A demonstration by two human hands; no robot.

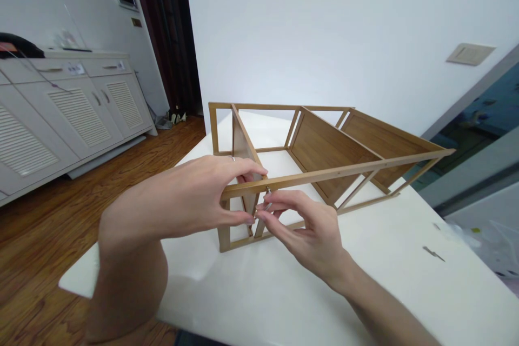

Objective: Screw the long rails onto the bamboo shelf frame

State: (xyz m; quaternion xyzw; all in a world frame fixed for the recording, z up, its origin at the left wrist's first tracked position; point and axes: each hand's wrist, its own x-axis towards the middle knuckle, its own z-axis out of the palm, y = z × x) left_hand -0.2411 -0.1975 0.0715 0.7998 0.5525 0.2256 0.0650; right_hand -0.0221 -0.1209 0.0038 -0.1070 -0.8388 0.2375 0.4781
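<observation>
left hand (190, 194) fingers clamped on bamboo shelf frame (324, 174) | right hand (302, 232) fingers pinched on metal fastener (267, 190) | white table (405, 270) beneath

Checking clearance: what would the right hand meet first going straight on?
The right hand would probably meet the wooden frame's front rail, by the small metal fastener; depth is unclear.

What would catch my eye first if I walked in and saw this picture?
Your eye would likely go first to the light wooden shelf frame resting on a white table, with its divider panels running across it. At its near end, the left hand wraps around the front rail, while the right hand pinches a small metal fitting there. Off to the left, white louvred cabinets stand on a wooden floor.
</observation>
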